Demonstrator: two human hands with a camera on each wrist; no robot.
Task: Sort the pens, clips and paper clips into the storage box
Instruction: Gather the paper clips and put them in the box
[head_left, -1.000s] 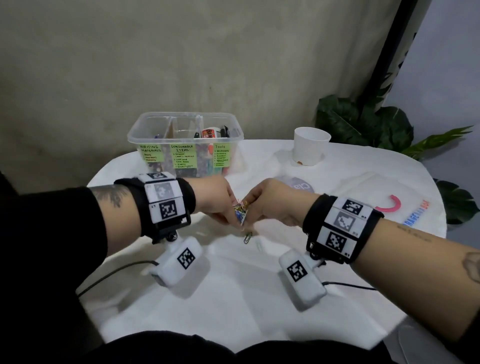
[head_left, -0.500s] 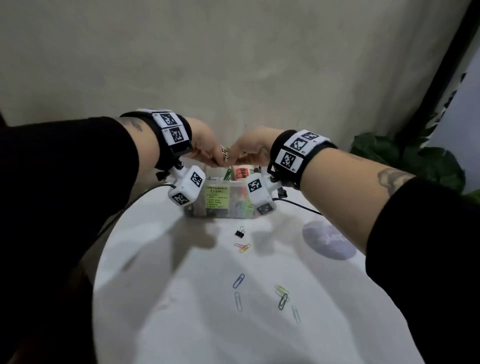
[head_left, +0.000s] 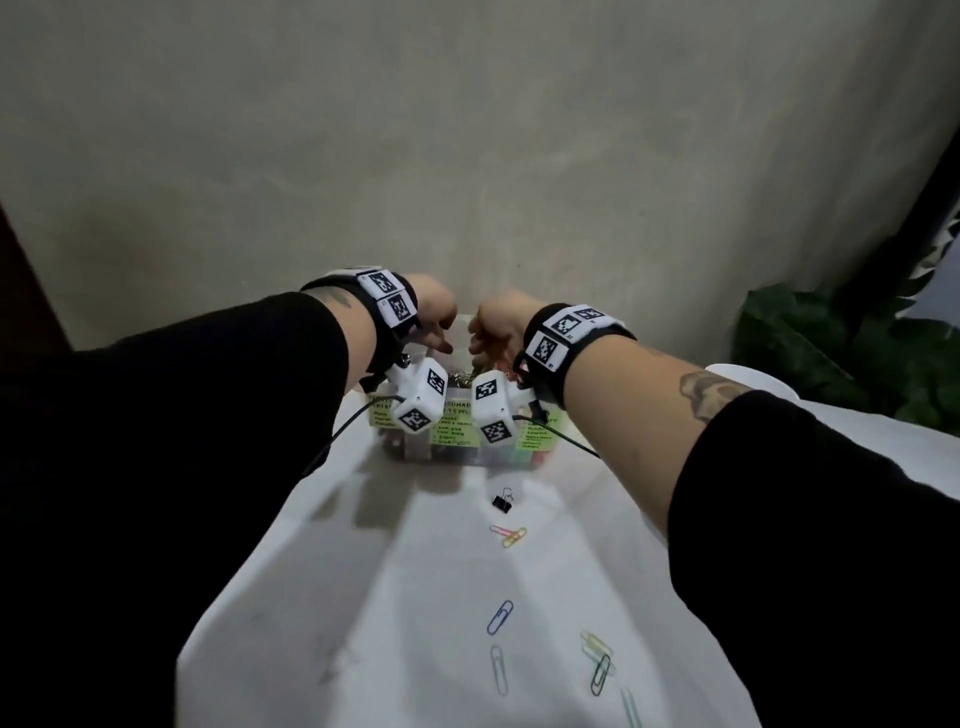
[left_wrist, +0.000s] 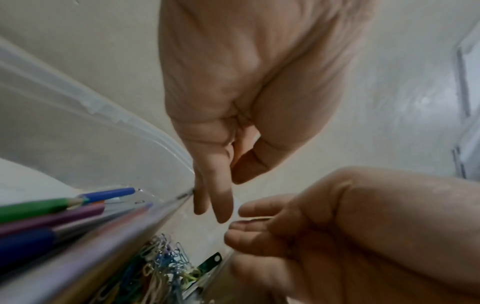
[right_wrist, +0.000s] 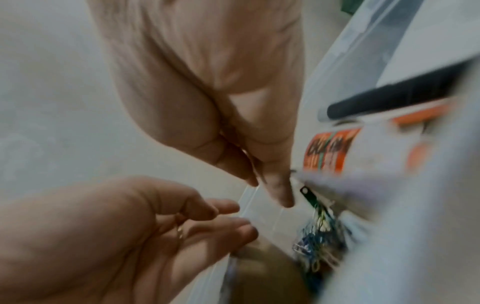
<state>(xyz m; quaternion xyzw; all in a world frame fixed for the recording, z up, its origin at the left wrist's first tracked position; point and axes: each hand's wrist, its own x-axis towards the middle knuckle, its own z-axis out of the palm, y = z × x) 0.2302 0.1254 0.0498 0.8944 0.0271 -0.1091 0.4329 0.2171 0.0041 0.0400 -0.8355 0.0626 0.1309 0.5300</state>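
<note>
Both hands hover over the clear storage box (head_left: 540, 452) at the table's far edge. My left hand (head_left: 441, 343) has straight fingers pointing down into the middle compartment and holds nothing (left_wrist: 231, 197). My right hand (head_left: 475, 348) is just beside it, thumb and forefinger slightly apart, with nothing visible between them (right_wrist: 267, 191). A pile of coloured paper clips (left_wrist: 161, 267) lies in that compartment, and pens and pencils (left_wrist: 52, 216) fill the one to its left. On the table lie a black binder clip (head_left: 503, 501) and several loose paper clips (head_left: 500, 617).
The white table (head_left: 363, 623) has its front edge close to me. A glue bottle with an orange label (right_wrist: 330, 152) stands in the box's right compartment. A white cup (head_left: 737, 371) and green plant (head_left: 841, 353) are at the right. Wrist cables hang near the box front.
Both hands lifted a bunch of clips from the table's middle to above the box. They have since drawn apart, and the bunch is no longer between the fingers.
</note>
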